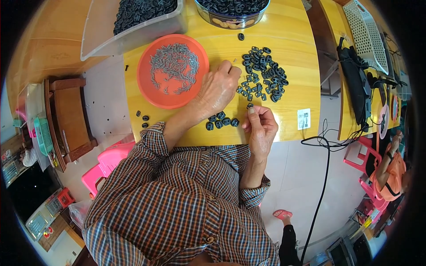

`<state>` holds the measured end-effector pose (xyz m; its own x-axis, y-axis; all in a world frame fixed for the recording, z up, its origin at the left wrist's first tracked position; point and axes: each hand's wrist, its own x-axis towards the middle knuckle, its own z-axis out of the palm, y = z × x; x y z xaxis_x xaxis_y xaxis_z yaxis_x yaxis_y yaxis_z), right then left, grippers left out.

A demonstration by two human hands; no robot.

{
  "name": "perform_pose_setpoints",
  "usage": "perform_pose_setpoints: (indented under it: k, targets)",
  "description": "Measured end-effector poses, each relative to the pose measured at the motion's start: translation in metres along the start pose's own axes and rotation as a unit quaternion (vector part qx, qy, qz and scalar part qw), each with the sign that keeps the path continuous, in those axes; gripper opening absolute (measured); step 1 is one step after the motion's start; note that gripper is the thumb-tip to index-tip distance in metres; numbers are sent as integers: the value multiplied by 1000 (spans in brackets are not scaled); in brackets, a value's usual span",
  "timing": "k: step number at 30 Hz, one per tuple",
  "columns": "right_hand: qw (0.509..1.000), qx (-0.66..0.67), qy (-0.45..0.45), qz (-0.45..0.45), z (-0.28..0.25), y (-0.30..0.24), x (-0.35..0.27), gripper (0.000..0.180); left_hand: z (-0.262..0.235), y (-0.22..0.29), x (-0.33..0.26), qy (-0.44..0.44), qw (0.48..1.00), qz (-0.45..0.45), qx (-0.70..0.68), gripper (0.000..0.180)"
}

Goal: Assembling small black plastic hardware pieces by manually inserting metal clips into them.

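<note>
My right hand is near the table's front edge, thumb and finger pinching a small black cord lock part. My left hand is between the orange bowl and a loose pile of black cord lock parts, its fingers curled and its fingertips partly hidden. I cannot make out what it holds, if anything. A tiny grey piece shows just beyond its knuckles. Many small grey spring-like pieces lie in the orange bowl. Several oval two-hole cord locks sit between my forearms.
A clear plastic bin and a round tin, both full of black parts, stand at the back of the yellow table. A white label is at the right. Black cables hang beside the table. Another person sits far right.
</note>
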<state>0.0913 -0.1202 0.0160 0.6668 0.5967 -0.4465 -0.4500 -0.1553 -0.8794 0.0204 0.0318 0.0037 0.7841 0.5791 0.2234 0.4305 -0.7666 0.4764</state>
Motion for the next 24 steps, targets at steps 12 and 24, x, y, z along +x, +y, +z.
perform_pose_setpoints:
  k: [12, 24]
  targets:
    - [1000, 5, 2, -2, -1, 2, 1, 9, -1, -1, 12, -37, 998, 57, -4, 14]
    - [1000, 15, -3, 1, -1, 2, 1, 9, -9, 3, 18, -110, 993, 50, -11, 11]
